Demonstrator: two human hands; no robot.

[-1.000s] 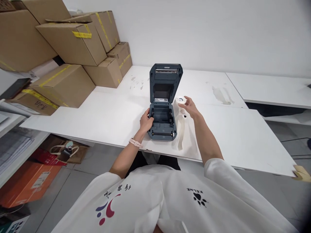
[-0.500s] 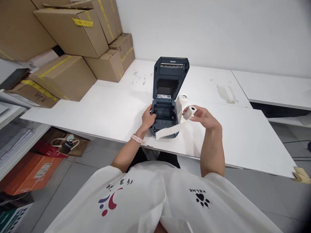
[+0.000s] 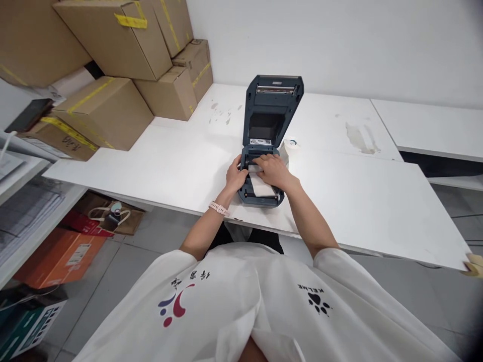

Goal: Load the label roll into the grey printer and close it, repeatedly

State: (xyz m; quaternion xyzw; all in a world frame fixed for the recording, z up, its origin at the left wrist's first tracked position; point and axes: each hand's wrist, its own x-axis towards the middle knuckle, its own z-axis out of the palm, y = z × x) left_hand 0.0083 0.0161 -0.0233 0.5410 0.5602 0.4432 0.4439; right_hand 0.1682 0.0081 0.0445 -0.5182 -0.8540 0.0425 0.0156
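A dark grey label printer [image 3: 262, 202] stands on the white table with its lid [image 3: 267, 126] raised. Inside its bay sits a white label roll [image 3: 255, 169], and a loose strip of its paper runs toward the printer's front. My left hand [image 3: 236, 176] grips the left wall of the printer, thumb over the edge by the roll. From the right, my right hand [image 3: 272, 171] reaches into the bay with its fingers on the roll, covering much of it. Behind the printer's right side lies another white roll [image 3: 291, 146], partly hidden.
Cardboard boxes [image 3: 109, 113] with yellow tape are stacked at the table's back left. The white table [image 3: 350, 201] has its near edge close to my body. Below on the left are an orange box [image 3: 56, 256] and a paper bag [image 3: 130, 221].
My right hand has moved left and down from beside the printer, bringing the label roll into the bay. My left hand stays on the printer's left side. The view has shifted slightly.
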